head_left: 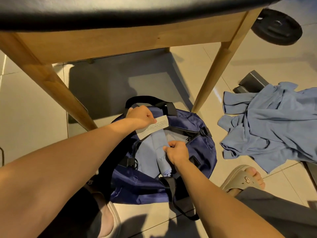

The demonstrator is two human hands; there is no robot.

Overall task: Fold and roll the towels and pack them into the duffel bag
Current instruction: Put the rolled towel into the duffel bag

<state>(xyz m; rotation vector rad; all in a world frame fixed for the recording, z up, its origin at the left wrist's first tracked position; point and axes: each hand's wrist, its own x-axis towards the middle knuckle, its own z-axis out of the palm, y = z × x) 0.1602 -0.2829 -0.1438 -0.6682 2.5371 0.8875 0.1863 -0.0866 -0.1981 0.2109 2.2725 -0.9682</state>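
A navy duffel bag (pixel 202 148) lies open on the tiled floor in front of me. A rolled light-blue towel (pixel 158 143) sits inside its opening, with another blue towel (pixel 142 152) to its left. My left hand (pixel 140 116) grips the bag's far rim, where a white label (pixel 152 128) hangs. My right hand (pixel 176 152) pinches the rolled towel's side at the near rim. A crumpled heap of blue towels (pixel 269 126) lies on the floor to the right.
A wooden table (pixel 106 43) with a black top stands over the bag, its legs at left (pixel 56 90) and right (pixel 216 73). A black weight plate (pixel 276 28) and a dark grey box (pixel 250 83) lie at right. My sandalled foot (pixel 245 177) rests beside the bag.
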